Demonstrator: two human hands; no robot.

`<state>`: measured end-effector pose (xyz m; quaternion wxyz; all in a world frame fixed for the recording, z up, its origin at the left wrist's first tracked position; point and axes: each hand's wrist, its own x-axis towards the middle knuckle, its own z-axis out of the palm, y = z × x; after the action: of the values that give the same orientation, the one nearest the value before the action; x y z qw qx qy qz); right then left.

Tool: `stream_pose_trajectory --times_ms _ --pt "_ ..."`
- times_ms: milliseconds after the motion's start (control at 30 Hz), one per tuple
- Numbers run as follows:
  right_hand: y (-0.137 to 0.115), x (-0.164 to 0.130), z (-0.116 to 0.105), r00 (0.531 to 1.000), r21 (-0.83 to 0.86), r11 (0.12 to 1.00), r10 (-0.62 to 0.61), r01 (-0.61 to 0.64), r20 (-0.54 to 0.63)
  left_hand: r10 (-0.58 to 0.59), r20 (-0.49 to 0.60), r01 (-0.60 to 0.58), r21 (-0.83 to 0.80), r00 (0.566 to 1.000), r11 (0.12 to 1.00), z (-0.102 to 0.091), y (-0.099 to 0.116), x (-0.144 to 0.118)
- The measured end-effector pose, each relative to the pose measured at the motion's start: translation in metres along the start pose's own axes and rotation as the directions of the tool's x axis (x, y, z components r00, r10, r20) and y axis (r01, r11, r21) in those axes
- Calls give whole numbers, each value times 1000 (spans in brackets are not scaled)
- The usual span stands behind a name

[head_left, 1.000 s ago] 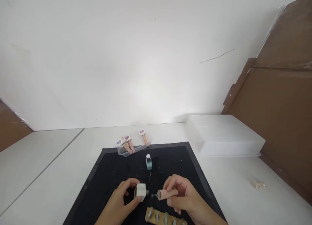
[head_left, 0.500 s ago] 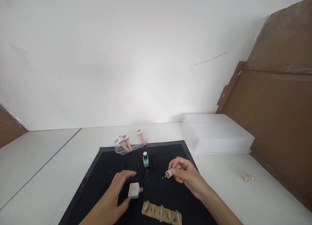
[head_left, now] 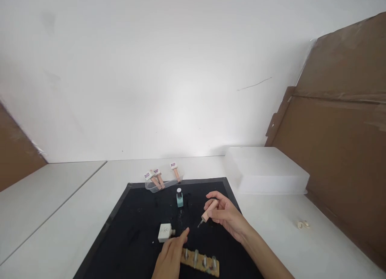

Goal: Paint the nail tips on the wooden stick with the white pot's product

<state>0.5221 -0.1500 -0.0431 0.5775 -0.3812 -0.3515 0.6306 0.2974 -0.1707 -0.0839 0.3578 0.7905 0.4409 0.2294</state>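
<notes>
1. Right hand [head_left: 224,214] grips a pink brush cap [head_left: 208,210], tilted, its thin brush tip pointing down and left toward the black mat [head_left: 135,222]. The bristles are too small to make out.
2. Left hand [head_left: 171,255] comes in from the bottom edge, forefinger stretched forward, holding nothing. It is cut off at the wrist by the frame.
3. Just ahead and left of that fingertip lies the white square bottle [head_left: 165,232], on its side on the mat, neck pointing right. Whether the finger touches it, I cannot tell; there seems to be a slight gap.
4. Right beside the left hand, toward the right, sits a tan strip [head_left: 200,263] carrying a row of small pale nail tips. Its left end is hidden under the hand.
5. Beyond both hands, a small teal bottle [head_left: 179,198] stands upright on the mat, pale cap on top.
6. Further out, at the mat's far edge, a clear shallow tray [head_left: 164,184] holds three pink-stemmed bottles lying down; the labels are unreadable.
7. Off to the right of the right hand, well apart, a frosted plastic box [head_left: 265,170] rests on the white bench [head_left: 75,206].
8. Far right on the bench, two little cream rings [head_left: 302,224], blurry.
9. Brown cardboard [head_left: 343,142] leans behind the box, its top and right side cut by the frame.
</notes>
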Motion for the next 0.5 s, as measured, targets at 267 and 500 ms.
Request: stream_pose_trajectory --times_ms 267,500 --pt "-2 -5 2 1000 13 1000 4 -4 11 -113 -89 109 -45 990 993 11 -3 -2" --pt "-4 -10 7 999 -1 1000 3 -3 35 -88 -114 78 -87 990 993 8 -6 -8"
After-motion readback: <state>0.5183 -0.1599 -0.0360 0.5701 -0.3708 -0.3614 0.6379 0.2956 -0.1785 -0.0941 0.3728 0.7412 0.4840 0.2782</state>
